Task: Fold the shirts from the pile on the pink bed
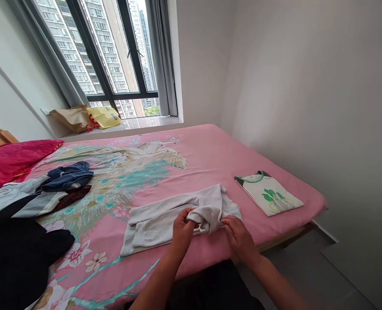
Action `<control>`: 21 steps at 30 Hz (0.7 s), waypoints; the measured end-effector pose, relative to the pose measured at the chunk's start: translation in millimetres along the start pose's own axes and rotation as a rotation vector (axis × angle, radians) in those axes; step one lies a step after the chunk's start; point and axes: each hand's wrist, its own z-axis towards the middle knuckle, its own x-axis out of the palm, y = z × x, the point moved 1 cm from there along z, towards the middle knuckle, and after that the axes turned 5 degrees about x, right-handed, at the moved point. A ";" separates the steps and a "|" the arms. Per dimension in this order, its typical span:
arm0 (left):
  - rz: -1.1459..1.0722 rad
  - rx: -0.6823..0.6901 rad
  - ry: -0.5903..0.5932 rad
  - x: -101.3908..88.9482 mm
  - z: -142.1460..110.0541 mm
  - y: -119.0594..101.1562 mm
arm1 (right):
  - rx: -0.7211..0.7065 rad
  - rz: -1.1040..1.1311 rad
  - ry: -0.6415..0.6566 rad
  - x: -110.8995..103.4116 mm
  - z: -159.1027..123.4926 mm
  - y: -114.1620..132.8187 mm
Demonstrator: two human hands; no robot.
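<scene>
A light grey garment (165,221) lies partly folded along the front of the bed, its long part stretching to the left. Its right end is bunched up between my two hands. My left hand (184,226) is closed on a gathered fold of the cloth. On the other side of that fold, my right hand (239,236) pinches the fabric near the edge. Farther right rests a neatly folded white shirt (271,193) with a green neckline and green print, apart from both hands.
The pink patterned bed sheet (203,150) covers the bed. At the left are dark blue clothing (69,175), a striped piece (40,203), black clothing (23,258) and a red pillow (19,159). Paper (71,118) and yellow bags (105,117) stand on the windowsill. A wall bounds the right.
</scene>
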 end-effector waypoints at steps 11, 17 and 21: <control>-0.241 -0.004 -0.164 2.4 -5.6 -39.5 | 0.174 -0.540 0.420 11.0 96.7 -30.0; -0.412 -0.031 -0.212 -3.8 -1.3 -38.1 | -0.079 -0.314 0.575 -3.7 72.6 -8.5; -0.518 -0.026 -0.214 6.2 10.7 -46.7 | -0.186 -0.163 0.634 5.5 68.5 -10.7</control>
